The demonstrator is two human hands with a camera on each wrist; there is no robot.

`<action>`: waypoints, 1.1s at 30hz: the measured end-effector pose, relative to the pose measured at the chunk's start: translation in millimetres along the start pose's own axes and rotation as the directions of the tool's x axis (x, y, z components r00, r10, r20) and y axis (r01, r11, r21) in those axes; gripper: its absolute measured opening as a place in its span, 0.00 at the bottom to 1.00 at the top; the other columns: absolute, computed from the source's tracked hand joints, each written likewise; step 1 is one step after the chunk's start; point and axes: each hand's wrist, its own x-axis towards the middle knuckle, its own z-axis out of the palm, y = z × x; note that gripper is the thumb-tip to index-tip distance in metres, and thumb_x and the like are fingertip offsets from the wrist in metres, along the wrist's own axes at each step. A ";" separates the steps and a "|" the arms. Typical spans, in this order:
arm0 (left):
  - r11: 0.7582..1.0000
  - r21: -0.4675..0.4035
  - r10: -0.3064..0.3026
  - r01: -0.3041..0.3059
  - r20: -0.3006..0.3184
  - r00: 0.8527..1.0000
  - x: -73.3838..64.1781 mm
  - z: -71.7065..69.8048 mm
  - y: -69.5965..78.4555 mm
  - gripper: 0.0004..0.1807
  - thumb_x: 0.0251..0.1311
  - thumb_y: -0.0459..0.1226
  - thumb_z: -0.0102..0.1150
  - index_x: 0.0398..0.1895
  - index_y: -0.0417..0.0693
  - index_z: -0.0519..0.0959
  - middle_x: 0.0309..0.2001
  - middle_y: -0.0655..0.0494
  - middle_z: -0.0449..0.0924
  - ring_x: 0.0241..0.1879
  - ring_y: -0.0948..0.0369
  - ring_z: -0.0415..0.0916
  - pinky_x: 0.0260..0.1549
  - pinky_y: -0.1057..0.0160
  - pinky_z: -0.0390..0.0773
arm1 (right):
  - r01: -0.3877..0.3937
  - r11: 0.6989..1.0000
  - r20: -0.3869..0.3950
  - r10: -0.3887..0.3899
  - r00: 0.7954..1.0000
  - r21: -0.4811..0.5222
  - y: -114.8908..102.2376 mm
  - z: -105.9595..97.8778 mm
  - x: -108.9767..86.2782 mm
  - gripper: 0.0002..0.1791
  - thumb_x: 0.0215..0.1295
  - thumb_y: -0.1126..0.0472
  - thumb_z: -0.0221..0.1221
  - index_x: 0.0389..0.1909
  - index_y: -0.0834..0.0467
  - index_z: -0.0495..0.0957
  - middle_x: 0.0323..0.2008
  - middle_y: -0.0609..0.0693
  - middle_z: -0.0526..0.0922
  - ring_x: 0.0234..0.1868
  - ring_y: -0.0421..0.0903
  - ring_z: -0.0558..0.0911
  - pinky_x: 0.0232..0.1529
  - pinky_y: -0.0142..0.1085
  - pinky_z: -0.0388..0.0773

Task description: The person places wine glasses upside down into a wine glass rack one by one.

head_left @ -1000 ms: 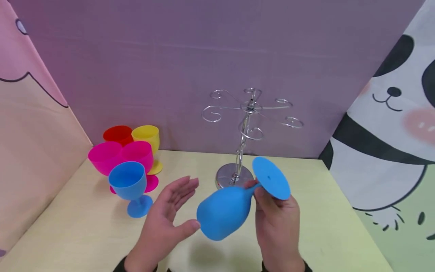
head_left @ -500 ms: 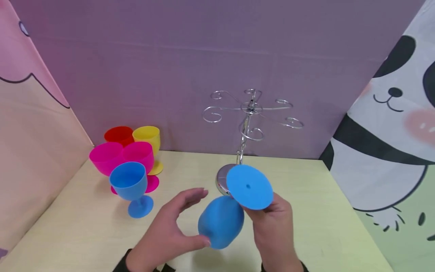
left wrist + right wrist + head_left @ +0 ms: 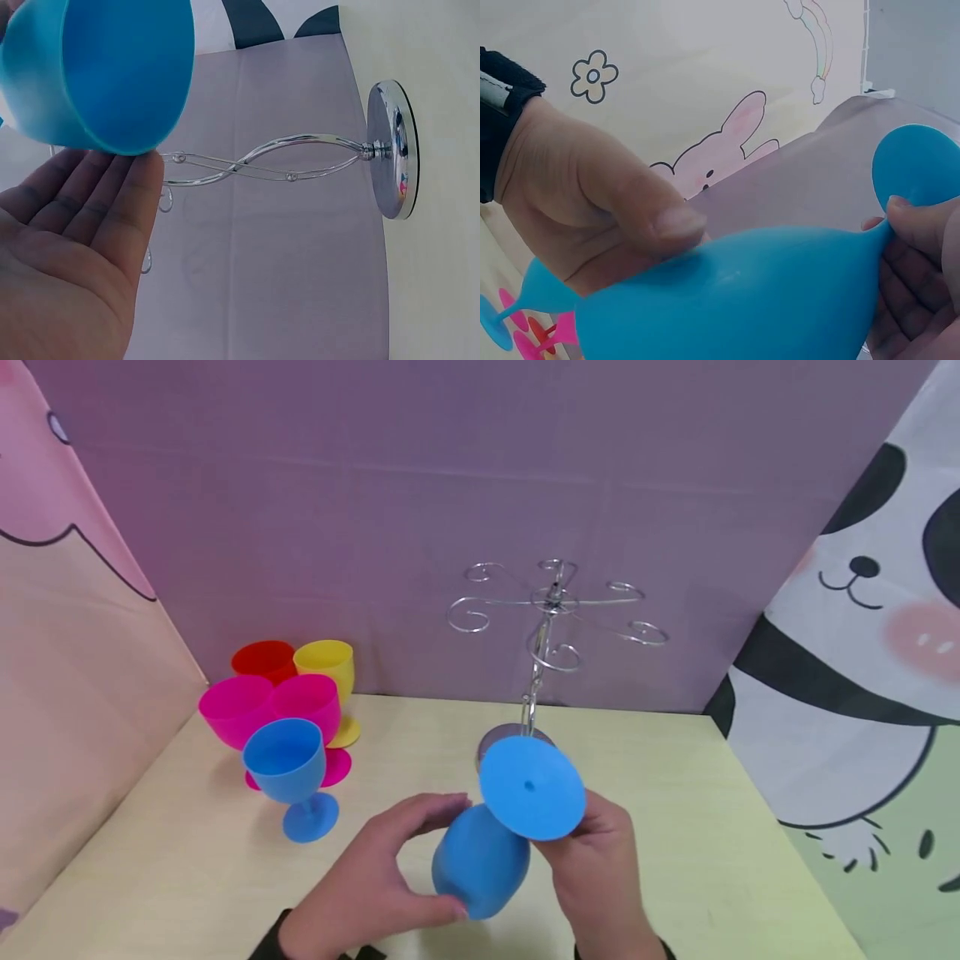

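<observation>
A blue plastic goblet (image 3: 480, 868) is held tilted above the table, its round foot toward the head camera and its mouth turned away. My right hand (image 3: 600, 868) pinches its stem just under the foot, as the right wrist view shows. Around the bowl's left side lies my left hand (image 3: 367, 881): the thumb (image 3: 679, 225) touches one side, and rather straight fingers (image 3: 124, 199) meet the rim on the other. Beyond the goblet stands a chrome stand (image 3: 394, 150) with a twisted stem and several curled arms; the goblet's foot partly covers its base in the head view.
At the left, a second blue goblet (image 3: 285, 764) stands upright before two pink goblets (image 3: 236, 708), a red one (image 3: 262, 658) and a yellow one (image 3: 330, 664). A purple backdrop (image 3: 405, 527) rises behind the pale table (image 3: 712, 827), with a panda print (image 3: 840, 693) at the right.
The blue goblet has swung so its foot faces the camera more, moving left and down with my right hand. My left hand has come onto the bowl from beside it.
</observation>
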 end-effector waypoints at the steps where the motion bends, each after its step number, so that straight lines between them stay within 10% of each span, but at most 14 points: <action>1: 1.000 -0.005 0.001 -0.001 0.011 1.000 0.3 -0.1 -0.2 0.41 0.44 0.57 0.74 0.65 0.74 0.67 0.61 0.74 0.71 0.60 0.59 0.71 0.52 0.44 0.78 | 0.001 1.000 0.011 -0.001 1.000 -0.001 0.0 0.0 -0.3 0.12 0.59 0.73 0.63 0.42 0.61 0.86 0.34 0.48 0.87 0.38 0.48 0.81 0.47 0.45 0.79; 15: 0.999 -0.019 0.039 -0.038 0.050 0.998 1.9 2.5 -1.3 0.39 0.44 0.55 0.75 0.62 0.72 0.69 0.58 0.74 0.74 0.57 0.63 0.73 0.52 0.50 0.79 | 0.013 0.999 0.059 -0.015 0.998 0.031 -0.5 5.0 -4.5 0.10 0.61 0.71 0.63 0.43 0.63 0.85 0.35 0.49 0.87 0.39 0.49 0.81 0.47 0.44 0.80; 25: 0.997 -0.009 0.073 -0.074 -0.073 0.995 0.2 5.9 -3.6 0.38 0.43 0.54 0.76 0.60 0.71 0.69 0.57 0.74 0.74 0.55 0.65 0.74 0.52 0.51 0.79 | -0.010 0.988 0.103 -0.006 0.995 0.154 0.2 10.4 -6.2 0.16 0.62 0.65 0.64 0.52 0.57 0.82 0.48 0.52 0.85 0.54 0.51 0.80 0.57 0.49 0.76; 33: 0.988 -0.021 0.142 -0.151 -0.243 0.960 0.6 -3.8 -5.5 0.41 0.43 0.48 0.77 0.64 0.70 0.68 0.61 0.69 0.73 0.59 0.61 0.73 0.52 0.49 0.79 | 0.109 0.975 0.363 -0.174 0.915 0.193 13.3 -6.2 1.5 0.32 0.59 0.73 0.63 0.66 0.55 0.70 0.64 0.52 0.74 0.65 0.50 0.71 0.65 0.37 0.69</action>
